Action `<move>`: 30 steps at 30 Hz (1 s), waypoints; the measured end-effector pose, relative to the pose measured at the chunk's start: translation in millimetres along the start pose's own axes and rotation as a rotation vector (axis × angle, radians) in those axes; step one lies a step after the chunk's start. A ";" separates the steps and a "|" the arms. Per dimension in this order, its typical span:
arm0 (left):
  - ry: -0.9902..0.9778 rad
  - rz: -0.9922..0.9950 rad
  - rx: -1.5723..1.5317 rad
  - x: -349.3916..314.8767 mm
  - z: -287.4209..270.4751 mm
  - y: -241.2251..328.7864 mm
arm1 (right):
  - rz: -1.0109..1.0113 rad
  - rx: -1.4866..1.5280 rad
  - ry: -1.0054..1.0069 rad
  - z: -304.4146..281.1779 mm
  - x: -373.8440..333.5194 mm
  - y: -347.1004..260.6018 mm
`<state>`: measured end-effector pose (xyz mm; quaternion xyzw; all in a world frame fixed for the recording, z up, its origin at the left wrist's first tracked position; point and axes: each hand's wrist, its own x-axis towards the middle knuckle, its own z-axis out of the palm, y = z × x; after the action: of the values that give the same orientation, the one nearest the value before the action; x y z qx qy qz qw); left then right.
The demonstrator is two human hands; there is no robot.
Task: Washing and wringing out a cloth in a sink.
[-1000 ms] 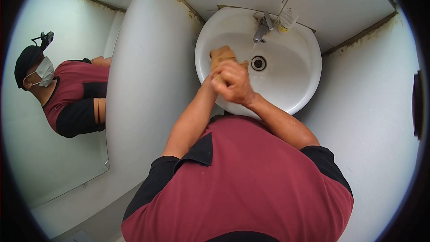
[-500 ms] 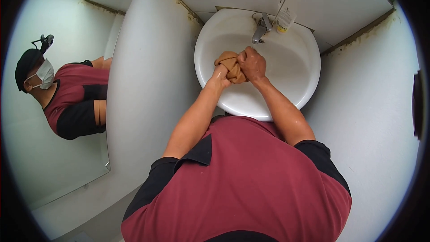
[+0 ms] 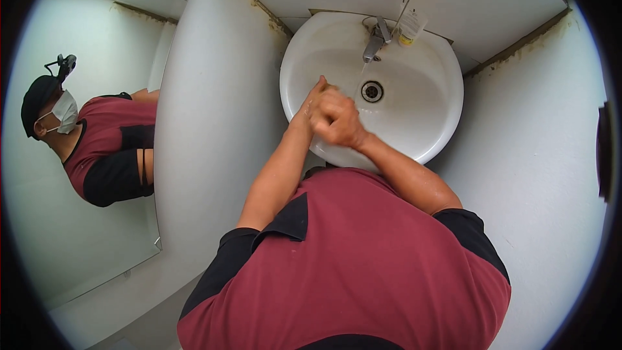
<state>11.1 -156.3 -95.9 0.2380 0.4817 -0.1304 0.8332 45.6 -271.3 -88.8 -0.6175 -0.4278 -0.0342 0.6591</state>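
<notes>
Hands together over the left side of the sink (image 3: 427, 97).
The right hand (image 3: 335, 116) is curled into a fist against the left hand (image 3: 313, 98), whose closure is hidden; the brown cloth seen there half a second ago is lost behind them, so whether they grip it cannot be told. The drain (image 3: 372, 92) lies right, the running tap (image 3: 376, 44) beyond.

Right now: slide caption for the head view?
Right hand, fingers curled, overlaps left hand above the white sink; faucet running.
</notes>
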 end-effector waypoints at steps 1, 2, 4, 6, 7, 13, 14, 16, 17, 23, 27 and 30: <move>0.002 0.014 0.008 -6.5 -5.8 -5.1 | -0.082 0.052 -0.098 6.2 -2.2 -12.2; 0.006 0.028 0.014 -2.7 -4.8 -0.3 | -0.164 0.104 -0.197 9.3 -3.4 -17.2; 0.012 0.058 0.031 -3.9 -4.5 -4.6 | -0.132 0.154 -0.189 12.2 -5.7 -13.1; 0.016 0.090 0.045 2.8 6.3 -8.6 | -0.181 -0.053 -0.128 11.3 -11.3 26.6; 0.020 0.109 0.046 13.1 19.5 -9.7 | -0.229 -0.255 -0.069 11.0 -17.0 46.1; 0.036 0.182 0.105 13.8 17.2 -15.8 | 0.536 -0.507 -0.034 -1.0 -25.7 83.6; 0.041 0.199 0.108 14.6 15.7 -15.5 | 0.585 -0.514 -0.093 -1.6 -25.6 76.7; 0.053 0.230 0.109 14.3 10.6 -14.8 | 0.491 -0.403 -0.064 -0.9 -16.2 43.2; 0.060 0.244 0.110 15.3 8.9 -12.3 | 0.402 -0.293 -0.027 5.8 -16.0 28.4; 0.082 0.318 0.171 27.1 24.2 -23.9 | 0.268 -0.350 0.006 15.3 -25.3 40.5; 0.096 0.369 0.202 21.0 13.1 -21.5 | 0.683 -0.490 -0.043 -10.7 -27.2 83.2; 0.007 0.461 0.122 21.5 19.2 -17.7 | 0.855 -0.219 0.163 -6.9 -33.6 100.3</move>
<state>28.2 -181.2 -111.1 0.3922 0.4086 0.0352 0.8234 85.4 -269.8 -187.0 -0.8002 -0.0746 0.1476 0.5766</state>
